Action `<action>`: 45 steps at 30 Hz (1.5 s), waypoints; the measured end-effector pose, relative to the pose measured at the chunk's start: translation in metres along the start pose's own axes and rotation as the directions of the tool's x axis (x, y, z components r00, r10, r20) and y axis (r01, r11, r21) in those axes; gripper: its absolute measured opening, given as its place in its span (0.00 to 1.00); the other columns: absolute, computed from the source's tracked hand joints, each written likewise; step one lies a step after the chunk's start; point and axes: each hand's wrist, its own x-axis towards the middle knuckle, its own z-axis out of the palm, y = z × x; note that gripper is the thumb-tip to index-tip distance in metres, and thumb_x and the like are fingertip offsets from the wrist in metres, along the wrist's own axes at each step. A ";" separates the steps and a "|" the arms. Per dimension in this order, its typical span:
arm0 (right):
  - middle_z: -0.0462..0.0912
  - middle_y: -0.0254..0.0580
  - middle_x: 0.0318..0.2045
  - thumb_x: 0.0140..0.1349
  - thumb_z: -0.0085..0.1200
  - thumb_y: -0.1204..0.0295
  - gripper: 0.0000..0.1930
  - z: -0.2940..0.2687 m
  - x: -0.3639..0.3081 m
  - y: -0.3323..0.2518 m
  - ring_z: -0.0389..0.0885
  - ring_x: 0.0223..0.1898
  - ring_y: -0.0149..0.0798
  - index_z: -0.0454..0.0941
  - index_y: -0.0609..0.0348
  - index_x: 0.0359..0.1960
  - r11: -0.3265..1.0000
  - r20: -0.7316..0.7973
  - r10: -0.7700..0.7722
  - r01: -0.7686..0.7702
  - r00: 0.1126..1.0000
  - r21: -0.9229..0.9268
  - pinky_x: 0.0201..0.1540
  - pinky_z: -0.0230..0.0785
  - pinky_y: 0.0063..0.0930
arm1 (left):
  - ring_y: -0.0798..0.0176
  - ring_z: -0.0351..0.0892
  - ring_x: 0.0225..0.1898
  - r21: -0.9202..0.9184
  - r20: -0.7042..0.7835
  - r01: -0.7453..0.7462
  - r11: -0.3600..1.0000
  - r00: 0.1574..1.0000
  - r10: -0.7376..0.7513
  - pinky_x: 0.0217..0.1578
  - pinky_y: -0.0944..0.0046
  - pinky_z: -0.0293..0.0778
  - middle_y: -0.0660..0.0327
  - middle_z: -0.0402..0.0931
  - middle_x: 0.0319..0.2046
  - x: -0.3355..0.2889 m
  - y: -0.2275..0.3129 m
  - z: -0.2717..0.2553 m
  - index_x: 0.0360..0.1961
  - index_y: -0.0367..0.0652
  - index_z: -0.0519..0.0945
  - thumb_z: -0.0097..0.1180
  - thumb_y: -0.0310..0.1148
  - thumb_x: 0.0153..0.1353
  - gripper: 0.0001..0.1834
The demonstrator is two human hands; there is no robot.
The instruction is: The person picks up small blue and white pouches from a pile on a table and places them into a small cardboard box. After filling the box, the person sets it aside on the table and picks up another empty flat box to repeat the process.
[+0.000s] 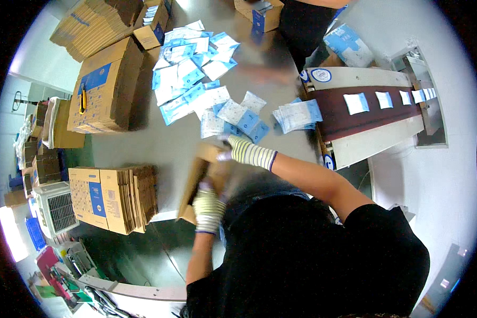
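Observation:
At the table's near edge a small brown cardboard box (192, 183) is tilted and blurred by motion. My left hand (209, 208), in a striped white and yellow-green glove, grips its near side. My right hand (249, 153), gloved the same way, grasps the flap at its far right end. What lies inside the box is hard to make out. Just beyond my hands, flat white and blue packets (236, 115) spread into a large loose pile. A smaller stack of packets (297, 115) lies to the right of it.
Folded cartons (111, 199) stand left of me, with a larger carton stack (103, 90) beyond, bearing a yellow utility knife (82, 99). Packets ride a dark red conveyor belt (365, 119) at right. A co-worker in dark clothes (305, 29) stands across the table (167, 148) near a box (259, 15).

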 end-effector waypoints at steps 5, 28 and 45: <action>0.76 0.55 0.43 0.41 0.66 0.57 0.35 -0.048 -0.035 -0.077 0.75 0.46 0.50 0.68 0.66 0.48 0.983 -0.041 -0.183 0.183 0.982 -0.016 0.50 0.66 0.37 | 0.66 0.72 0.36 -0.915 -0.296 -0.262 0.307 0.953 -0.068 0.37 0.67 0.70 0.61 0.74 0.35 -0.009 0.003 -0.032 0.46 0.38 0.71 0.48 0.42 0.62 0.19; 0.68 0.53 0.52 0.33 0.66 0.64 0.45 -0.232 -0.008 0.104 0.66 0.55 0.52 0.59 0.56 0.58 0.431 0.368 0.371 0.192 0.853 -0.882 0.56 0.59 0.39 | 0.56 0.77 0.35 0.463 0.218 -0.599 0.653 0.791 0.571 0.32 0.59 0.73 0.57 0.75 0.32 -0.016 -0.040 0.014 0.34 0.44 0.74 0.44 0.31 0.54 0.09; 0.78 0.47 0.39 0.52 0.55 0.64 0.22 -0.045 -0.041 0.059 0.76 0.42 0.45 0.70 0.61 0.48 0.818 0.121 0.066 0.016 0.990 -0.575 0.50 0.65 0.37 | 0.44 0.76 0.32 0.090 -0.129 -0.285 0.954 0.947 0.295 0.30 0.49 0.71 0.46 0.70 0.39 0.002 0.007 0.028 0.56 0.40 0.55 0.37 0.26 0.56 0.24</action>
